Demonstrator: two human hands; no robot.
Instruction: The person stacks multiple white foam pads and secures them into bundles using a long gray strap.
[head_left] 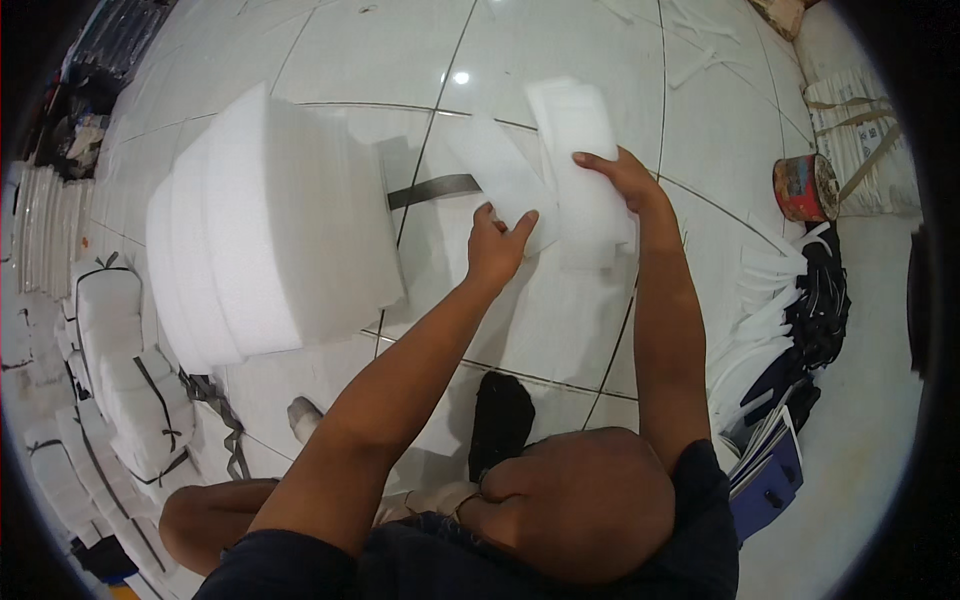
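Over the tiled floor, my right hand (pixel 630 182) grips the right side of a stack of white foam sheets (pixel 578 120), thumb on top and fingers curled around the edge. A single thin white foam sheet (pixel 490 150) slants just left of that stack. My left hand (pixel 498 245) has hold of this sheet's lower left edge, with the thumb on its face; some of the fingers are hidden. To the left stands a large block of layered white foam (pixel 240 240). A grey strap (pixel 435 189) sticks out from its right side toward my left hand.
Strapped white foam bundles (pixel 120 320) line the left side. A red tin (pixel 800 188) stands at the right, near a strapped white bundle (pixel 860 130). Foam scraps (pixel 765 290), dark cloth (pixel 820 300) and blue folders (pixel 768 485) lie below it. My foot (pixel 500 415) is on the floor.
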